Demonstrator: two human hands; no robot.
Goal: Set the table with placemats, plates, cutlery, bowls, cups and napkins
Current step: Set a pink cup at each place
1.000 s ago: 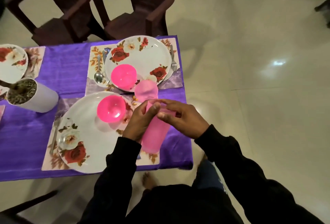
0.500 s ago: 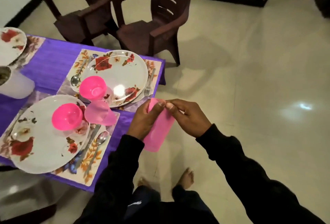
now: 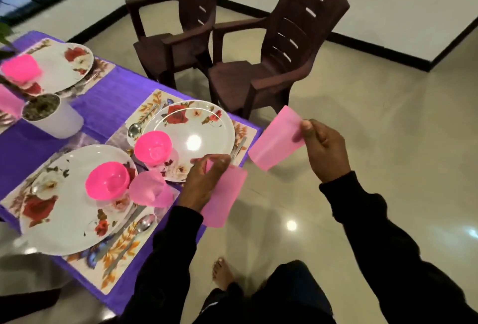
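Note:
My right hand [image 3: 323, 150] pinches the rim of a pale pink cup [image 3: 275, 138], held in the air past the table's end. My left hand [image 3: 204, 181] grips a second pale pink cup [image 3: 225, 199] at the table's corner. Another pink cup [image 3: 151, 189] stands on the near placemat [image 3: 121, 248] beside a floral plate [image 3: 64, 210] carrying a bright pink bowl [image 3: 107, 180]. The far plate [image 3: 196, 132] on its own placemat also bears a pink bowl [image 3: 152, 146]. Spoons and forks lie beside both plates.
A purple cloth [image 3: 103, 109] covers the table. A white plant pot [image 3: 54, 116] stands mid-table, with a third place setting [image 3: 62, 65] and pink bowl [image 3: 20, 67] behind it. Two brown plastic chairs [image 3: 271, 65] stand close to the table's far side. My bare foot [image 3: 223, 272] is on the tiled floor.
The stacked cups have come apart: my right hand has pulled one cup away to the right while my left hand keeps the other. The view has swung up and right.

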